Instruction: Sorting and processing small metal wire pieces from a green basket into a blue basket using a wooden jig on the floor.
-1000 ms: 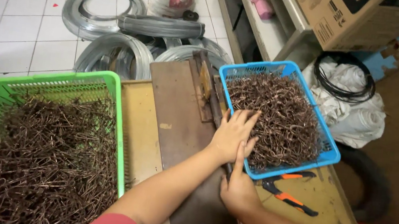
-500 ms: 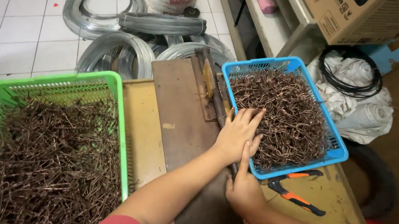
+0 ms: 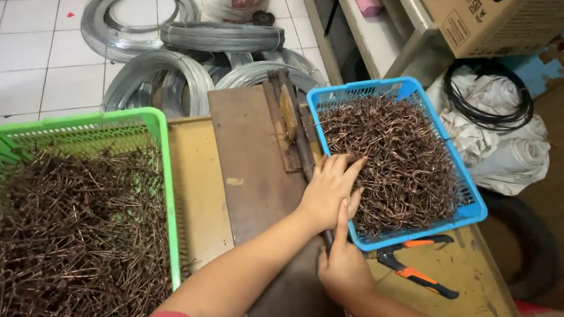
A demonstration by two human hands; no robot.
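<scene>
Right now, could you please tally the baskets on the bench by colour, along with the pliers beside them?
Green basket: 1
Blue basket: 1
Orange-handled pliers: 1
Total: 3

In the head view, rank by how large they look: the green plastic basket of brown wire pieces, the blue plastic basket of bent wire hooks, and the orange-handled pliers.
1. Green plastic basket, partly cut off by the frame and nearer the camera, so its lead may be exaggerated.
2. Blue plastic basket.
3. Orange-handled pliers, clearly smallest.
</scene>
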